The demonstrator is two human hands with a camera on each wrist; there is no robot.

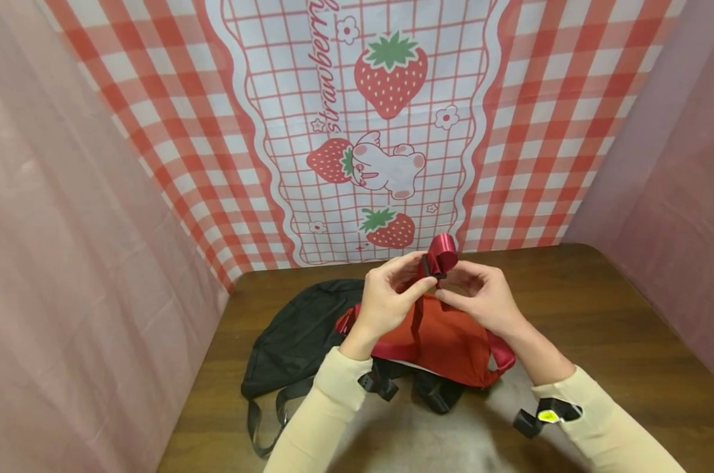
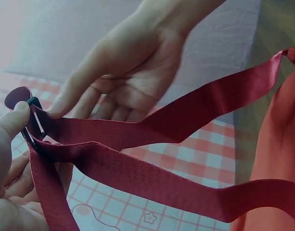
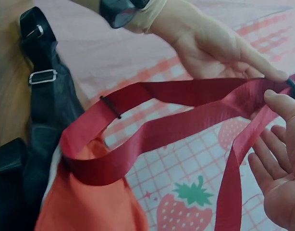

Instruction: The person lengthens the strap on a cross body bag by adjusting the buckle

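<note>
A dark red webbing strap (image 3: 186, 118) is raised above an orange-red bag (image 1: 451, 341), threaded through a dark slider buckle (image 2: 34, 122). My left hand (image 1: 386, 295) pinches the strap at the buckle, thumb on the buckle's edge. From the other side my right hand (image 1: 483, 299) pinches the strap beside the same buckle, its thumb (image 3: 279, 101) laid on the webbing. A small loop of strap (image 1: 443, 249) stands up above the buckle. One strap end hangs loose below it. Both hands' other fingers are partly hidden behind the webbing.
A black bag (image 1: 300, 335) lies to the left of the red one, with its thin strap (image 1: 256, 420) trailing over the wooden table (image 1: 215, 394). Pink curtains (image 1: 96, 263) flank both sides. A red-checked strawberry cloth (image 1: 386, 151) hangs behind.
</note>
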